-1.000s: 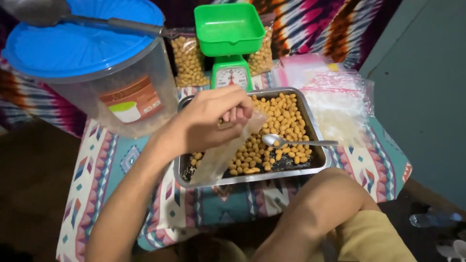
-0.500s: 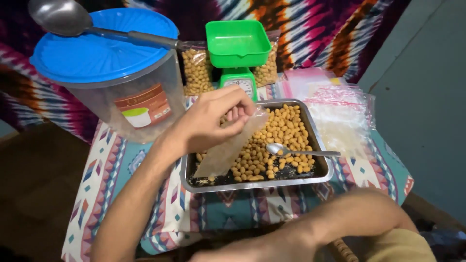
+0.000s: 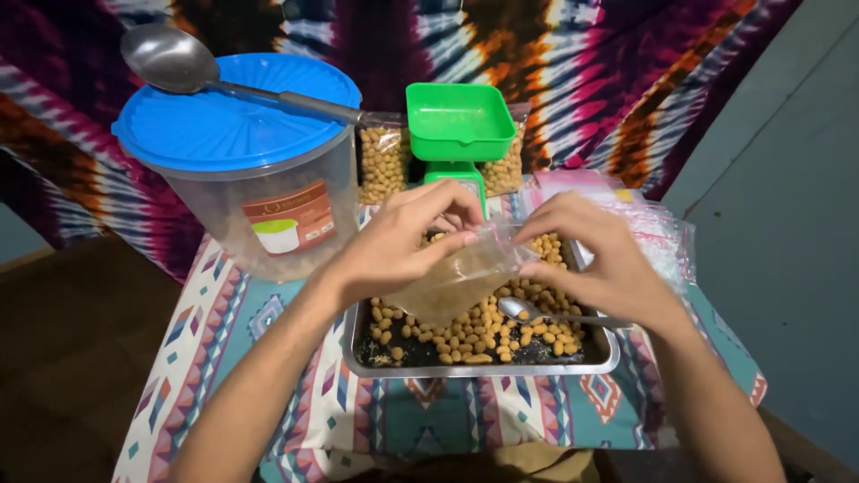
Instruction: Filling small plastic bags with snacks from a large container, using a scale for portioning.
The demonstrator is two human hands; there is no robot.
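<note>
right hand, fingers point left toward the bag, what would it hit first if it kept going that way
The right hand already pinches the clear plastic bag, so the bag comes first. Past it, probably the left hand holding the bag's other side, though depth is hard to judge.

We see a blue lid (image 3: 234,116) on a clear tub (image 3: 273,219), a bright green scale (image 3: 459,125), golden-brown nuts (image 3: 483,326) in a silver tray (image 3: 483,367), a tie-dye backdrop (image 3: 582,72) of purple, orange and white, and a teal, pink and white geometric tablecloth (image 3: 224,358).
</note>
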